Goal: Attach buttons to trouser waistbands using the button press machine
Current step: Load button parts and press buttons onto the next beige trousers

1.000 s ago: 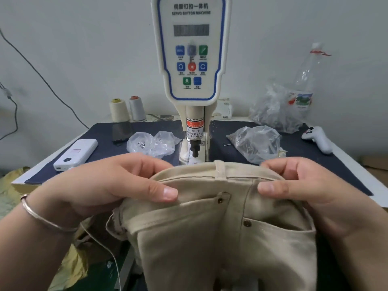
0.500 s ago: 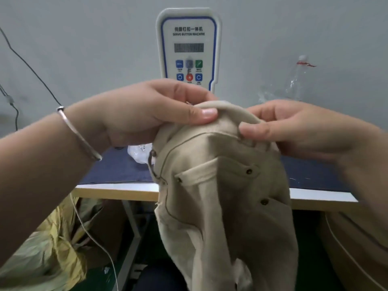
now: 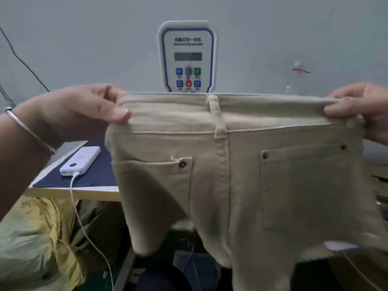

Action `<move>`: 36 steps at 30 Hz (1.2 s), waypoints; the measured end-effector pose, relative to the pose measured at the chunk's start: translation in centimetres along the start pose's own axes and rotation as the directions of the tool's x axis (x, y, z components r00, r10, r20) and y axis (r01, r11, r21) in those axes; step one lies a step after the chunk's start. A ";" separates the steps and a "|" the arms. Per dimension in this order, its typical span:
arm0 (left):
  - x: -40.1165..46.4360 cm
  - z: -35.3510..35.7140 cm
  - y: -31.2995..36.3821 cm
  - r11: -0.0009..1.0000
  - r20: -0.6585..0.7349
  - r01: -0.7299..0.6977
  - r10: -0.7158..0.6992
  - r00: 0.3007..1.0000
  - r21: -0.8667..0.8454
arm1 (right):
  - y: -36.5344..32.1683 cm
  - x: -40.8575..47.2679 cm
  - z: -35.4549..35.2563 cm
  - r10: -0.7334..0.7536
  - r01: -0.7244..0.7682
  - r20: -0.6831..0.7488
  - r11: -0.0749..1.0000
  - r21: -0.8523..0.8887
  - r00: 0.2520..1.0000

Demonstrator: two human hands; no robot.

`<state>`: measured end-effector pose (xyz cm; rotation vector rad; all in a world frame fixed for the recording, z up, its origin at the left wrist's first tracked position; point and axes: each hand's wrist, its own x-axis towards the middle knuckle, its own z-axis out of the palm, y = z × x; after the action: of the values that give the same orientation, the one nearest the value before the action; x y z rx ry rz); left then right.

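The beige trousers (image 3: 241,175) hang in the air in front of the button press machine (image 3: 187,57), held up by the waistband (image 3: 231,110), which is stretched flat and level between the two hands, with the back side facing the camera. The cloth is a soft, matte woven cotton with a fine rib; a narrow belt loop (image 3: 216,116) crosses the band at the centre seam, and two patch pockets below carry small dark metal rivets (image 3: 183,164) at their corners. The left hand (image 3: 81,114) pinches the left end of the band, thumb (image 3: 117,113) pressed flat on the front and the other fingers curled behind the cloth. The right hand (image 3: 361,108) grips the right end the same way, its thumb lying along the band's face. A thin metal bangle (image 3: 25,127) circles the left wrist. Behind, the machine's white rounded panel shows a blue outline, a grey display and coloured square keys. To the left, a white oblong power bank (image 3: 80,160) lies on the dark blue table top (image 3: 92,177), a white cable (image 3: 84,227) trailing down from it past crumpled yellowish plastic sheeting (image 3: 35,238).
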<state>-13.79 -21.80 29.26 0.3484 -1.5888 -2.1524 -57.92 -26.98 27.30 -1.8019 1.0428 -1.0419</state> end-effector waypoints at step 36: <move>0.5 -2.0 -5.1 0.293 -0.405 0.309 0.371 0.836 0.905 | 7.9 -2.5 0.3 -0.068 0.047 0.003 0.653 -0.756 0.998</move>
<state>-14.31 -22.45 23.80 1.1747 -2.2465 -0.5464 -60.52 -27.42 19.51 -2.4983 1.6097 -0.6849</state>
